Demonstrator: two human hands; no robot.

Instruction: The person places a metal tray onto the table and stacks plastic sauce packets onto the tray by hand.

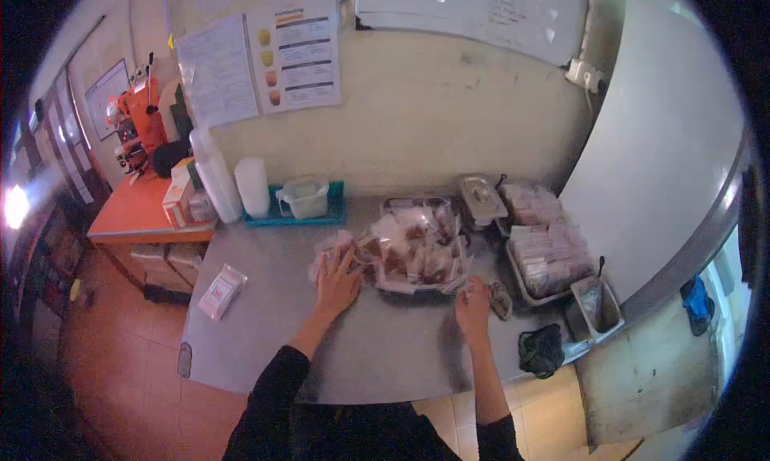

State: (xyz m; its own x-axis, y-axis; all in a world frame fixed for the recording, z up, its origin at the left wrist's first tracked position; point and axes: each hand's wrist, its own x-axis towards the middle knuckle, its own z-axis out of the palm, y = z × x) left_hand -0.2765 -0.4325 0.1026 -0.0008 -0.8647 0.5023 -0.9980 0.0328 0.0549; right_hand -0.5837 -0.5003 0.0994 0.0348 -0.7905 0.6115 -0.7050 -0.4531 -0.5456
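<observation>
My left hand (339, 282) lies with its fingers spread on clear plastic packets (327, 252) at the left side of a heaped tray. That tray (417, 288) holds several clear bags (417, 240) with brownish-red contents. At its right front corner, my right hand (473, 301) has its fingers closed around something too small to make out, close to the edge of the bags. Just right of that hand lies a small dark packet (500, 301) on the metal table (377, 349).
A pink-white packet (222, 292) lies at the left. A teal tray (335, 204) bears white containers. To the right stand a tray of upright packets (549, 256), a lidded metal container (483, 200), a metal bin (597, 307) and a black cloth (541, 350).
</observation>
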